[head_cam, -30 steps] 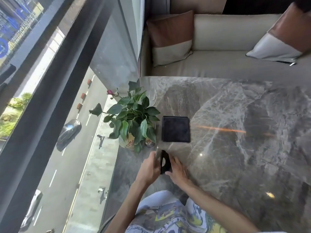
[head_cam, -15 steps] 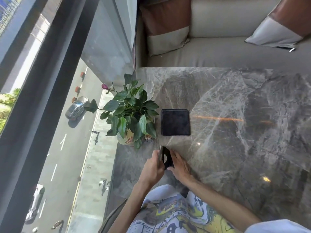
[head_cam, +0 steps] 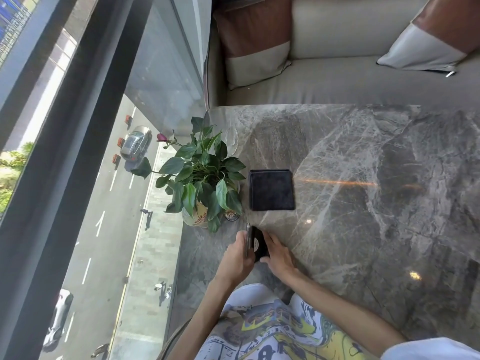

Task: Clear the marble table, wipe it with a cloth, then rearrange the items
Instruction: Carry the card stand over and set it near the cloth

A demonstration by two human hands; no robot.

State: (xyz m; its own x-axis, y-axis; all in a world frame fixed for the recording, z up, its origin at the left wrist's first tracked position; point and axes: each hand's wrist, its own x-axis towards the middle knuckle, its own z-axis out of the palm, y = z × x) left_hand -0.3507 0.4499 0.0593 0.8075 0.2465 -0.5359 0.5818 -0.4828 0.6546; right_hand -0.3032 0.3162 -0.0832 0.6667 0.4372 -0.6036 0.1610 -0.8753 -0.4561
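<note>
1. Two hands meet at the marble table's (head_cam: pixel 363 203) near left edge: left hand (head_cam: pixel 237 258) and right hand (head_cam: pixel 278 255) both clamped on one small black object (head_cam: pixel 258 242), its shape hard to make out.
2. One potted plant (head_cam: pixel 202 178) stands just beyond, hiding most of a small item at its base.
3. One folded dark cloth (head_cam: pixel 272 189) lies beside the plant.
4. One clear glass (head_cam: pixel 231 140), half hidden by leaves.
5. Two cushions, the right one cut off.

Leaves hid most of the plant pot (head_cam: pixel 195 216) and the small object (head_cam: pixel 231 215) beside it — too small to identify. Both hands (head_cam: pixel 240 258) covered the black item (head_cam: pixel 258 242) — its type stayed unclear.
</note>
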